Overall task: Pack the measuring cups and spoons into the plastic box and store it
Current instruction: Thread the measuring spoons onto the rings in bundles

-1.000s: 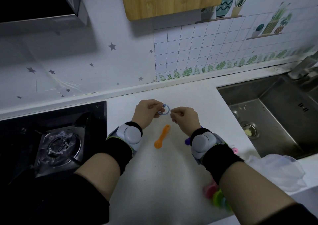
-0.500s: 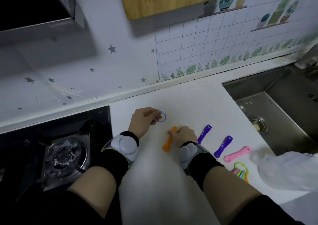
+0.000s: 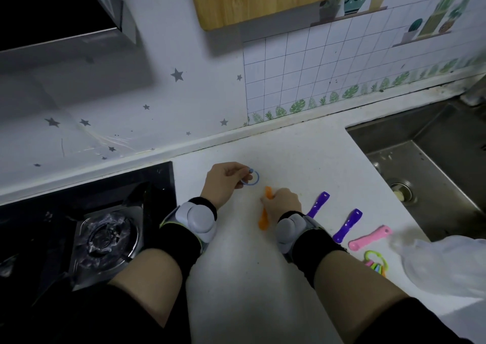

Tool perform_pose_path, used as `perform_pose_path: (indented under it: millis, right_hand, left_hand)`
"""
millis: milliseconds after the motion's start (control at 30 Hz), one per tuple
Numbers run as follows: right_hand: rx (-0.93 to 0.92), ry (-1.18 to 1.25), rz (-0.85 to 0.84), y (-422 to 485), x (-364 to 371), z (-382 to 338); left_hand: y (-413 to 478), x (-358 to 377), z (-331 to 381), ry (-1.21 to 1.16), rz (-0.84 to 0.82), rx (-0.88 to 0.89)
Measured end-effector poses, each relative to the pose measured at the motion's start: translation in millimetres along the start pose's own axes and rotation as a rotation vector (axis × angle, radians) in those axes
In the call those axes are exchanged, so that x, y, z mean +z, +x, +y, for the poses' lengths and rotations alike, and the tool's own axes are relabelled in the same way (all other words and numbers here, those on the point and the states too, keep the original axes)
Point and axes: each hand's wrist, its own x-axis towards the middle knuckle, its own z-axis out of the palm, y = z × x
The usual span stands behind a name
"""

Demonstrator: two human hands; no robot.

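Views: you have one, the wide-angle camera worn on your head.
Position: it sits above the white worktop (image 3: 263, 278), close over your forearms.
Direction: it looks forward and steeply down, toward the wall behind the worktop.
Nearness: your left hand (image 3: 223, 181) and right hand (image 3: 282, 203) sit just below frame centre, near the lens.
Edges: the gas hob (image 3: 105, 233) fills the left side, the sink (image 3: 434, 175) the right.
Overlap: with no second view, nothing is shared.
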Motion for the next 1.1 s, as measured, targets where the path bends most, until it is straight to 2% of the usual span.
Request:
perform_pose_path:
  millis: [100, 167, 300, 400, 800, 933, 1100]
  right_hand:
    - [-0.116, 0.126, -0.004, 0, -18, -8]
    - [-0.182, 0.331, -0.04, 0, -35, -13]
    - [-0.229, 0.717, -0.161, -7, -79, -22]
    - [-0.268, 0.851, -0.219, -18, -108, -25]
    - [-0.351, 0.734, -0.194, -44, -177, -6]
    - [-0.43, 0.517, -0.162, -44, -190, -2]
    - [-0.652, 0.114, 0.022, -41, -199, -4]
  left_hand:
    - [2, 2, 13, -0.032, 0.03, 0.033]
    - [3, 4, 24, -0.07, 0.062, 0.063]
    - [3, 11, 50, -0.151, 0.103, 0.121]
    - [1, 18, 65, -0.158, 0.103, 0.144]
    - [-13, 54, 99, -0.186, 0.075, 0.183]
    - [-14, 62, 102, -0.154, 0.07, 0.192]
    - [-14, 67, 105, -0.033, 0.05, 0.227]
